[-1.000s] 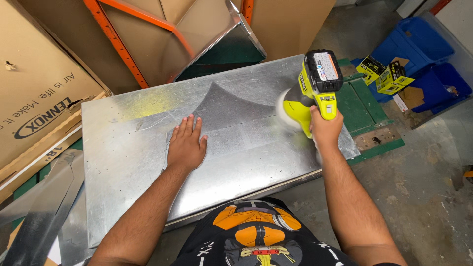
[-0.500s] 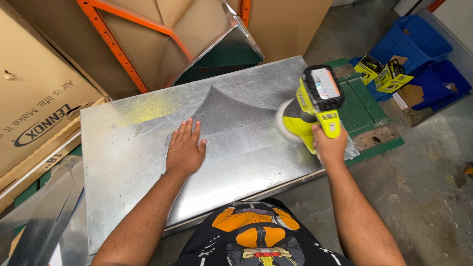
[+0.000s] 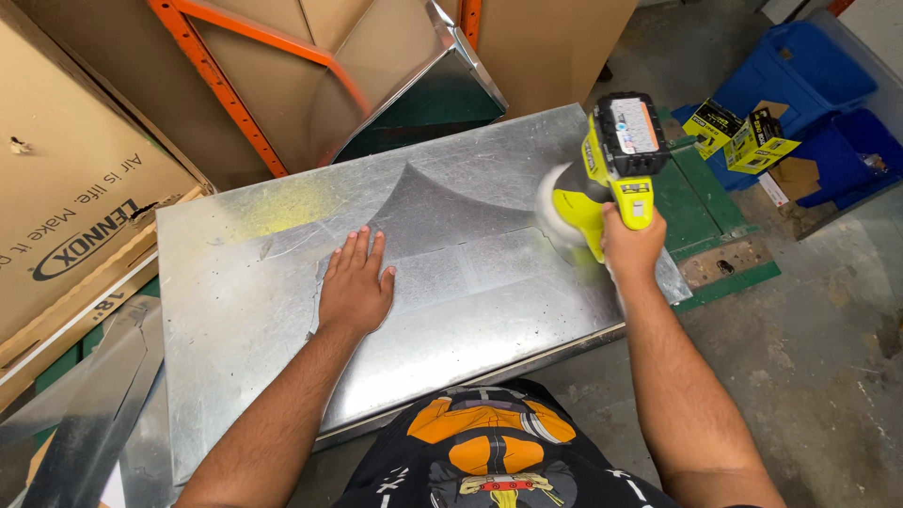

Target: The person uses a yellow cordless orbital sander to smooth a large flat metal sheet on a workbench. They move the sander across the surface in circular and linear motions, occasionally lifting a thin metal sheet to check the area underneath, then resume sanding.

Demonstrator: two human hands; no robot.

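Two hands were at work on one broad galvanised metal sheet (image 3: pixel 282 348), which lay flat and ran its long axis from the person's left to their right, tilted slightly so the right end sat farther away. The left hand (image 3: pixel 356 287) rested palm down near the middle of the sheet, fingers spread and pointing away from the body, pressing on the metal. The right hand (image 3: pixel 632 246) was closed around the handle of a yellow-green cordless polisher (image 3: pixel 616 169), whose battery pack faced up toward the camera. Its round pad (image 3: pixel 560 202) met the sheet near the far right corner, well apart from the left hand, and looked blurred as if spinning. So the tool sat to the right of the bracing hand along the sheet's length, and only the right arm was near that end. A darker, curved-edged patch (image 3: pixel 442 202) on the metal lay between the two hands. Cardboard boxes (image 3: pixel 66 188) stood to the left, and blue bins (image 3: pixel 818 85) with small yellow boxes (image 3: pixel 743 132) sat on the floor beyond the right end.
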